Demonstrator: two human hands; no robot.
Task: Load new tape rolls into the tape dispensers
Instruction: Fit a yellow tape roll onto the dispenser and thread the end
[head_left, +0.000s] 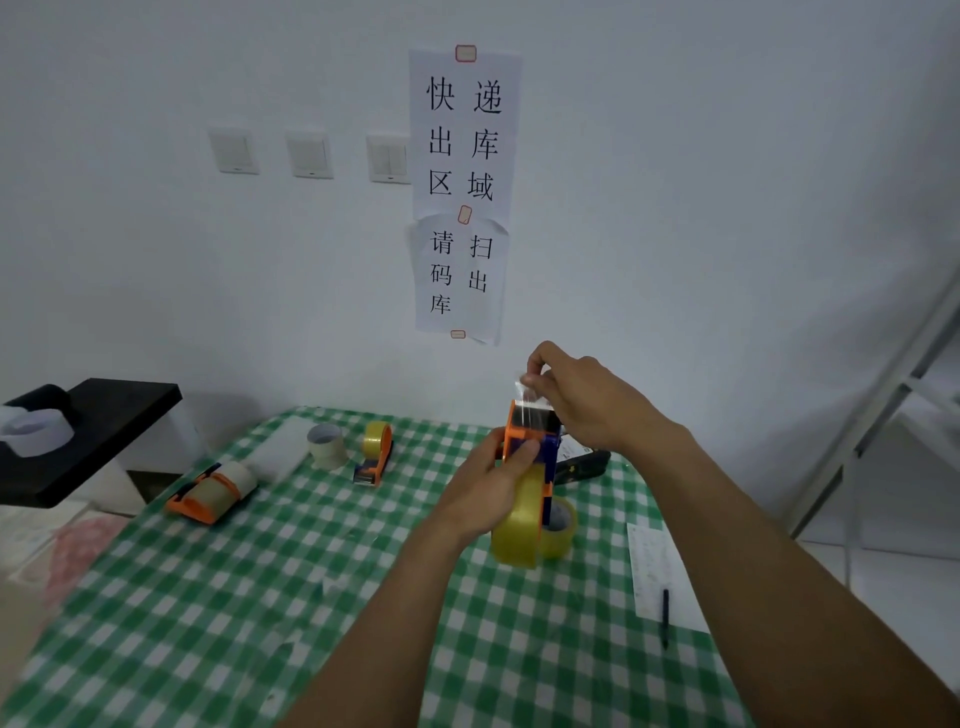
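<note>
- Grip: the left hand (488, 488) is curled round the body of the orange-and-blue plastic tape dispenser (530, 441), thumb across its side. The dispenser is held upright above the middle of the green-and-white checked desk (260, 597), cutter end up. A yellowish clear tape roll (517, 525) sits in its lower end.
- The right hand (582, 400) pinches the clear free tape end (527, 387) between thumb and fingertips, just above the cutter end.
- Judgement: this is the threading step. The roll looks seated and the tape is being led up through the front. Holding the dispenser off the desk leaves both hands room around the tape path.
- A second yellowish loose roll (563, 519) stands on the desk just behind the held one. I cannot tell whether they touch.
- Toward the far edge, left of the hands, are a small orange dispenser with a yellow roll (376, 452) and, beside it, a bare cardboard core (327, 444).
- By the left edge an orange dispenser lying on its side (208, 493) holds a pale roll.
- At the right edge lies a white paper sheet (654, 561) with a black pen (665, 618) at its near end. A sideways sweep could knock them off.
- The widest open cloth is toward the near edge, under the forearms.
</note>
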